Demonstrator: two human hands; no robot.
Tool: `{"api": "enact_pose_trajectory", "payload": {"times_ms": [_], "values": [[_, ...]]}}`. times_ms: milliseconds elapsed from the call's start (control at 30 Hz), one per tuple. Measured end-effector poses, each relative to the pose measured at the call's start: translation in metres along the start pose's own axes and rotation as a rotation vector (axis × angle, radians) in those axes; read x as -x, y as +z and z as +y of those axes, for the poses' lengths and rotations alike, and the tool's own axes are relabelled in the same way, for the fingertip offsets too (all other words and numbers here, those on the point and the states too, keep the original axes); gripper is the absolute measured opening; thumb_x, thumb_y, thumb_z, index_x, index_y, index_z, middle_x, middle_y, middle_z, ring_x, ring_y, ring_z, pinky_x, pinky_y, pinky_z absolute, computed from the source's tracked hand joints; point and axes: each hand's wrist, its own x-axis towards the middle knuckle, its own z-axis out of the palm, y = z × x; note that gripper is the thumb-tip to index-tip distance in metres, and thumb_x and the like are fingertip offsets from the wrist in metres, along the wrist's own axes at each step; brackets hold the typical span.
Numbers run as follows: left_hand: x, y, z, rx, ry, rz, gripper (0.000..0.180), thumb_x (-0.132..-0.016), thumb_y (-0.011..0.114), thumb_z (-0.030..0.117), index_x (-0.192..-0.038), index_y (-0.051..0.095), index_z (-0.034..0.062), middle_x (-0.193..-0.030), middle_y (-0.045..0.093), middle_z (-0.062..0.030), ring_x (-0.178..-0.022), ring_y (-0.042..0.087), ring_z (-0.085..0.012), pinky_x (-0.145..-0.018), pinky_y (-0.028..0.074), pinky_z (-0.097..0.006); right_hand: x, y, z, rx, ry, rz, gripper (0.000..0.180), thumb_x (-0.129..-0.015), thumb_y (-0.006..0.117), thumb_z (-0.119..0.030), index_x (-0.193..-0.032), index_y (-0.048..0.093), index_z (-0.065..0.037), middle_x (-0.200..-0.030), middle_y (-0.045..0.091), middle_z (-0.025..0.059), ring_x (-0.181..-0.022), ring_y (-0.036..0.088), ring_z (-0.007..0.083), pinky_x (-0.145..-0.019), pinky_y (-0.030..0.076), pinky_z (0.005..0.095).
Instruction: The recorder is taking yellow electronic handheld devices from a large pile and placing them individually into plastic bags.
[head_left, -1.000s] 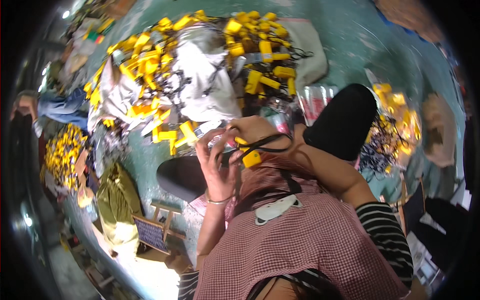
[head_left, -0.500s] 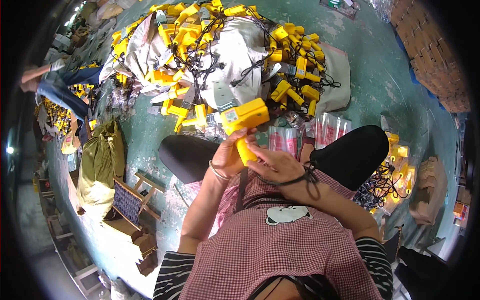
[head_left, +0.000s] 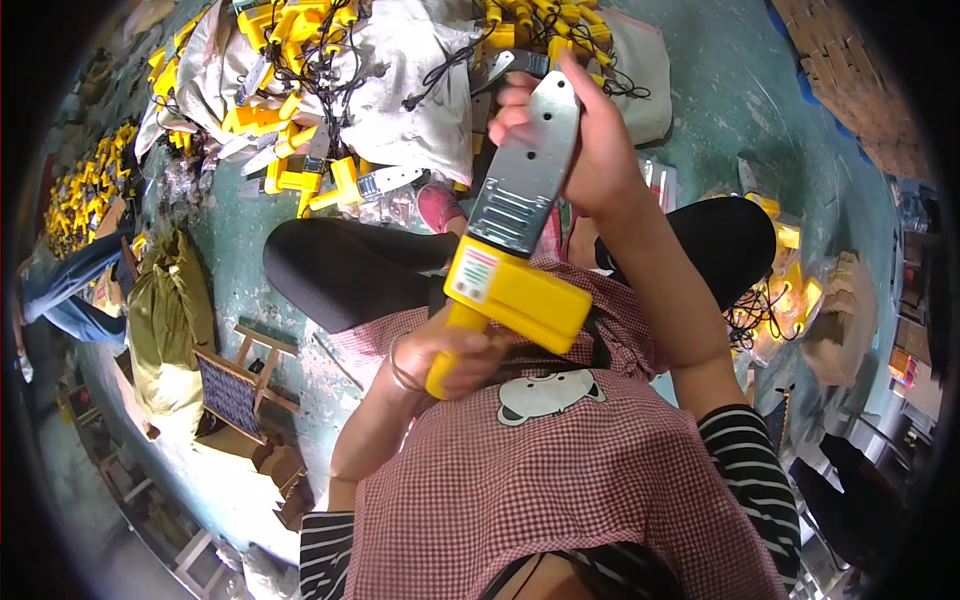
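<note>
A yellow pipe welding iron (head_left: pixel 540 305) with a flat metal heating plate lies across my lap area, its plate slanting up and away from me. My left hand (head_left: pixel 472 358) is wrapped round its yellow handle, close to my apron. Up at the plate's far end, my right hand (head_left: pixel 608 160) reaches behind the metal, curled fingers showing past its left edge and the thumb above its tip. These fingers are slightly blurred, and the plate hides the palm partly. A label is stuck on the yellow body beside the plate.
More yellow irons with black cords (head_left: pixel 290 30) are heaped ahead on white sacks (head_left: pixel 400 100). Bagged irons (head_left: pixel 790 300) lie to the right near brown cardboard (head_left: pixel 840 320). On the left are a green sack (head_left: pixel 170 320), a small wooden stool (head_left: pixel 240 395) and another person's legs (head_left: pixel 75 285).
The iron has come nearer my body and turned, its plate now leaning right. My left hand moved down with the handle; my right hand left the handle and went to the plate's end.
</note>
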Motion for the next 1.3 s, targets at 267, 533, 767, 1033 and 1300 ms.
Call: {"api": "enact_pose_trajectory", "payload": {"times_ms": [267,533,767,1033,1300], "values": [[0.002,0.026,0.078,-1.086,0.421,0.693,0.026,-0.08,0.066,0.009,-0.1,0.052,-0.0004,-0.057,0.046,0.0028,-0.038,0.043,-0.0048,-0.032,0.031,-0.018,-0.057,-0.044,-0.041,0.176,-0.139,-0.096,0.054,-0.097,0.028,-0.055,-0.116,0.054,-0.012,-0.109,0.064,0.009,-0.101,0.061,0.0239,-0.091,0.046,0.0377],[-0.014,0.007,0.214,-0.729,0.78,0.457,0.023,-0.088,0.058,0.013,-0.104,0.046,0.0,-0.061,0.037,0.0034,-0.039,0.035,-0.0017,-0.032,0.029,-0.015,0.022,-0.366,-0.048,1.864,0.134,1.142,0.032,-0.072,0.07,-0.03,-0.081,0.064,0.0,-0.075,0.065,0.0137,-0.074,0.064,0.0271,-0.071,0.05,0.0377],[-0.014,-0.011,0.218,-0.068,0.691,0.267,0.017,-0.091,0.048,0.003,-0.107,0.043,0.0007,-0.064,0.036,0.0028,-0.039,0.033,-0.0024,-0.032,0.033,-0.017,0.006,-0.358,0.017,2.105,0.501,1.391,0.057,-0.073,0.074,-0.034,-0.112,0.052,0.0,-0.12,0.049,0.023,-0.108,0.053,0.0387,-0.092,0.045,0.0438],[-0.019,-0.002,0.224,-0.13,0.667,0.232,0.017,-0.09,0.051,0.004,-0.105,0.045,0.0,-0.063,0.036,0.003,-0.039,0.033,-0.0026,-0.033,0.032,-0.017,0.042,-0.39,-0.058,1.754,-0.046,1.832,0.026,-0.075,0.056,-0.005,-0.098,0.053,0.005,-0.098,0.059,0.0279,-0.095,0.058,0.0438,-0.086,0.046,0.0453],[-0.011,-0.008,0.213,-0.197,0.72,0.17,0.005,-0.09,0.049,0.003,-0.092,0.045,0.0041,-0.063,0.036,0.0045,-0.046,0.035,-0.0022,-0.038,0.032,-0.017,0.028,-0.259,-0.029,1.953,-0.22,1.179,0.032,-0.072,0.057,-0.005,-0.104,0.058,-0.008,-0.09,0.065,0.0209,-0.088,0.062,0.0389,-0.079,0.048,0.0446]]}}
